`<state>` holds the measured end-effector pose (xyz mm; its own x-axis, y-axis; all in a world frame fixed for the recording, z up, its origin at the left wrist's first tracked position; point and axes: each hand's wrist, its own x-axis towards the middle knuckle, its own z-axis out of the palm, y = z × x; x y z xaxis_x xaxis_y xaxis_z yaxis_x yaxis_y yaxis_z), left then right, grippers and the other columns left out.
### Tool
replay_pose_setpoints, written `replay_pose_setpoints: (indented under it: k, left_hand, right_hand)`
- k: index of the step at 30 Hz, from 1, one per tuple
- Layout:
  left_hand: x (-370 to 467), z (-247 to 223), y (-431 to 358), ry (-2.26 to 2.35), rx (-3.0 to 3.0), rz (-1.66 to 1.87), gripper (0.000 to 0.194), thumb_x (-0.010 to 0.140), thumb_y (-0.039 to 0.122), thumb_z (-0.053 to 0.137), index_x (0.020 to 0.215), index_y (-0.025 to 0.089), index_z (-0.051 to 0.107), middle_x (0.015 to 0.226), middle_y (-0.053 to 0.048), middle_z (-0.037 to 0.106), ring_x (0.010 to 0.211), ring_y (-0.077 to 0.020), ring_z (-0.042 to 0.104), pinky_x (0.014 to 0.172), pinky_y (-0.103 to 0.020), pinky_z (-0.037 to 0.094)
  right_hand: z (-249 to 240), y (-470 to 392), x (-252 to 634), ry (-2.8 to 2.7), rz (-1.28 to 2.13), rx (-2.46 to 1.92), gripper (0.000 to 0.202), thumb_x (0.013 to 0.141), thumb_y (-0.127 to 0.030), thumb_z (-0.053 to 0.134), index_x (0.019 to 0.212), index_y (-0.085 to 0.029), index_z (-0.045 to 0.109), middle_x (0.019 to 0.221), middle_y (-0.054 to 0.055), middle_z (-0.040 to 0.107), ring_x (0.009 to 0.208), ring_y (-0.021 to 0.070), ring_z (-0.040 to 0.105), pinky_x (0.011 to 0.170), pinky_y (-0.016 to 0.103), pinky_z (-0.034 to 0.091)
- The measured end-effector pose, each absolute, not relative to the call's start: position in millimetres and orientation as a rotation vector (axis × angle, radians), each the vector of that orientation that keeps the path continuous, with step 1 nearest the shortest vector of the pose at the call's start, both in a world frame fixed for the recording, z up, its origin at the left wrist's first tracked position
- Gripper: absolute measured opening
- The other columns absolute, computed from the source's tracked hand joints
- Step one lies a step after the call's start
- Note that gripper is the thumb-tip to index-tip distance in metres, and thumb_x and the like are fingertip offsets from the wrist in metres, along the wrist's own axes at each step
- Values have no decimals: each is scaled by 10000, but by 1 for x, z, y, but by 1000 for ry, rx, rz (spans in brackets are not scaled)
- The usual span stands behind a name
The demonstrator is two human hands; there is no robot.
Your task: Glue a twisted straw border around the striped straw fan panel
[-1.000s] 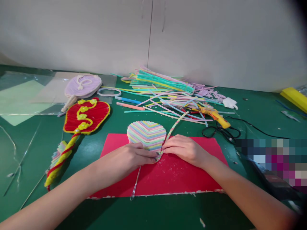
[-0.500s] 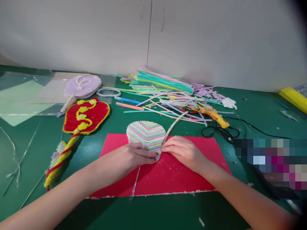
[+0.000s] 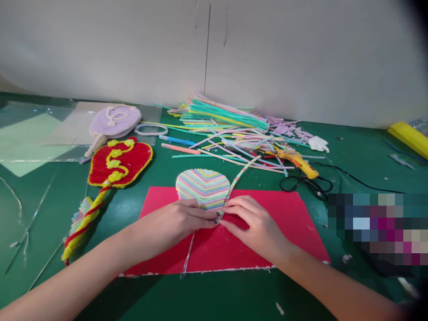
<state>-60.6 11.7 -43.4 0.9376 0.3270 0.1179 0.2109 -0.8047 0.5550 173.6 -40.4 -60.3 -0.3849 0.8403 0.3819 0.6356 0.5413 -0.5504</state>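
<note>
A striped pastel fan face (image 3: 202,185) made of pipe cleaners rests on a red board (image 3: 247,254). My left hand (image 3: 183,218) lies across its lower part, fingers closed on the lower edge. A twisted pastel pipe-cleaner cord (image 3: 237,180) runs along the fan's right edge, its free end sticking up and to the right. At the lower right edge my right hand (image 3: 252,223) has its fingertips and thumb on the cord. Thin wire ends (image 3: 187,256) stick out below my left hand. My fingers hide the fan's bottom tip.
A red fan with yellow trim (image 3: 122,165) and a lilac fan (image 3: 115,121) lie at left. Behind the board are piled pipe cleaners (image 3: 227,116) and a yellow glue gun (image 3: 297,162) with a black cable (image 3: 306,183). A blurred-out patch covers the right side.
My right hand has slid slightly left and down along the fan's edge, and its thumb has come away from the fingers into view. My left hand stays in place.
</note>
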Motion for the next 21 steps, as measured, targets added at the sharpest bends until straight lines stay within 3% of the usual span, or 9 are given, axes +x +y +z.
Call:
replay_pose_setpoints:
  k: [14, 21]
  left_hand:
    - [-61, -39, 9, 374, 2640, 345, 408, 913, 26, 358, 1184, 189, 616, 1280, -43, 607, 1067, -184, 617, 885, -308, 504]
    - [-62, -40, 9, 384, 2634, 358, 392, 915, 35, 374, 1181, 181, 621, 1207, -42, 655, 1060, -178, 628, 925, -313, 497]
  right_hand:
    - [-64, -43, 168, -2103, 305, -1183, 129, 887, -145, 559, 892, -182, 682, 917, 49, 679, 907, 158, 607, 829, 292, 515]
    - [-63, -44, 168, -2095, 298, -1190, 152, 894, -161, 543, 889, -198, 690, 903, 50, 682, 889, 158, 620, 805, 300, 534]
